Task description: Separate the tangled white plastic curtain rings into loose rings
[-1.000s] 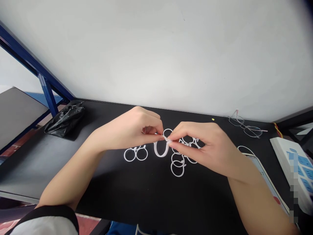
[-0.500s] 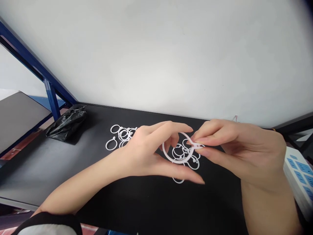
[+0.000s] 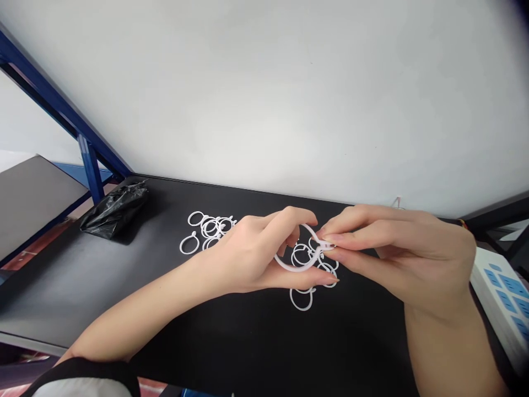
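**White ring [image 3: 295,268] held over a black table**

Its pinched end sits in the right hand [image 3: 400,248], whose thumb and fingertips press together on the small clasp. The left hand [image 3: 252,253] curves around the opposite side, thumb and fingers well apart; whether they grip the loop, I cannot tell. Beneath, on the black table [image 3: 330,342], similar rings lie in a left cluster [image 3: 211,227] and a right cluster [image 3: 301,255]. Far left rests a crumpled black bag [image 3: 115,208]; at right, a white power strip [image 3: 500,303].
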`<act>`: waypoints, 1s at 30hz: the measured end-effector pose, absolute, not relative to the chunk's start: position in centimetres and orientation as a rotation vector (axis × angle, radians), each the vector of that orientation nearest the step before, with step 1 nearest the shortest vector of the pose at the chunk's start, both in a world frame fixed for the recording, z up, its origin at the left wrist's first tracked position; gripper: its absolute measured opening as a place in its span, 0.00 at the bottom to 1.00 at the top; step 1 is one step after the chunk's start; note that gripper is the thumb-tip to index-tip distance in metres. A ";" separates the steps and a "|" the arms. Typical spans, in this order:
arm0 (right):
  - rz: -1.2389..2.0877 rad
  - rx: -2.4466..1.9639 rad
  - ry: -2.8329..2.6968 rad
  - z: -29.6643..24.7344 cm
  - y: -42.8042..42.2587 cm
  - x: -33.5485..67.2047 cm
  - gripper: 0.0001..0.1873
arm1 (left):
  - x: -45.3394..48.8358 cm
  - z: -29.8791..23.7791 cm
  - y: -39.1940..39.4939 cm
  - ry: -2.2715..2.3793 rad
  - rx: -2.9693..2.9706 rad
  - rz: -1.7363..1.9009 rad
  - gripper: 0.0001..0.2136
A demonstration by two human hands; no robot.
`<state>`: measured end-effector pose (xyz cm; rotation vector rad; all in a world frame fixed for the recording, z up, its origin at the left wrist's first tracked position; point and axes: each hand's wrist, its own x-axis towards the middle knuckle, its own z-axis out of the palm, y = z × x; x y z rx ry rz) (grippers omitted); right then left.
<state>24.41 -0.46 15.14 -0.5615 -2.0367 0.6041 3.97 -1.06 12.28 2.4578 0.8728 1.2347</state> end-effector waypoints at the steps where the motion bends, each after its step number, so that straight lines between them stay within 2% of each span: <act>1: 0.591 -0.553 -2.046 15.1 -0.4 24.5 0.10 | 4.0 12.2 -1.1 0.882 2.481 1.243 0.20; 5: 0.512 -0.535 -2.092 15.1 -0.4 24.5 0.10 | 3.8 12.1 -0.9 0.884 2.578 1.288 0.16; 12: 0.413 -0.607 -2.224 14.9 -0.4 24.4 0.07 | 3.0 12.2 -0.5 0.903 2.767 1.051 0.11; 17: 0.289 -0.648 -2.292 15.1 -0.9 24.7 0.07 | 2.8 12.7 -0.6 0.873 2.830 1.017 0.08; 22: 0.142 -0.673 -2.366 15.4 -1.3 25.0 0.06 | 2.6 12.7 -0.6 0.892 2.799 0.989 0.09; 30: 0.081 -0.732 -2.440 15.2 -1.6 25.1 0.05 | 2.5 12.9 -0.7 0.905 2.809 0.980 0.07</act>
